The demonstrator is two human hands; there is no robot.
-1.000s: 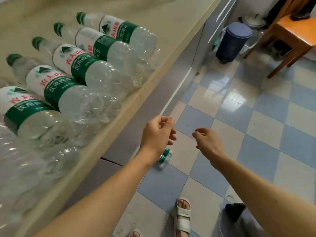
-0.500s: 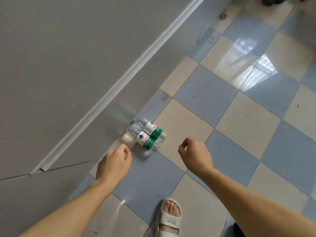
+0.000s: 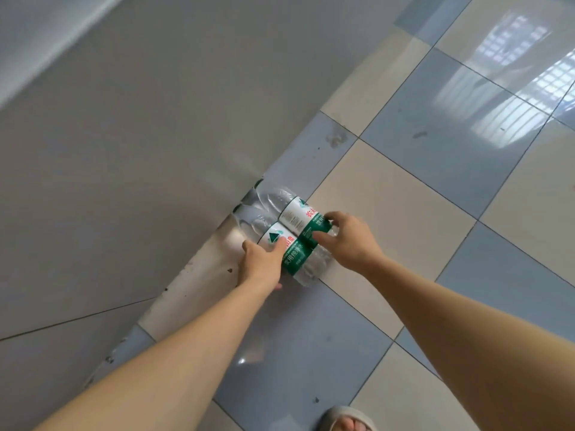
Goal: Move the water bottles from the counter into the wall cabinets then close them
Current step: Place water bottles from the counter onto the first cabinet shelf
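Two clear water bottles with white and green labels lie side by side on the tiled floor, against the foot of the grey base cabinet. My left hand grips the nearer bottle round its label. My right hand grips the farther bottle, fingers curled over its green band. Both bottles still rest on the floor. The counter and the wall cabinets are out of view.
The grey base cabinet front fills the left half of the view. Blue and cream floor tiles spread to the right. My sandalled foot shows at the bottom edge.
The view dropped from the counter's row of bottles to the floor. Both hands reached down and closed round the two fallen bottles, which they were only nearing half a second ago.
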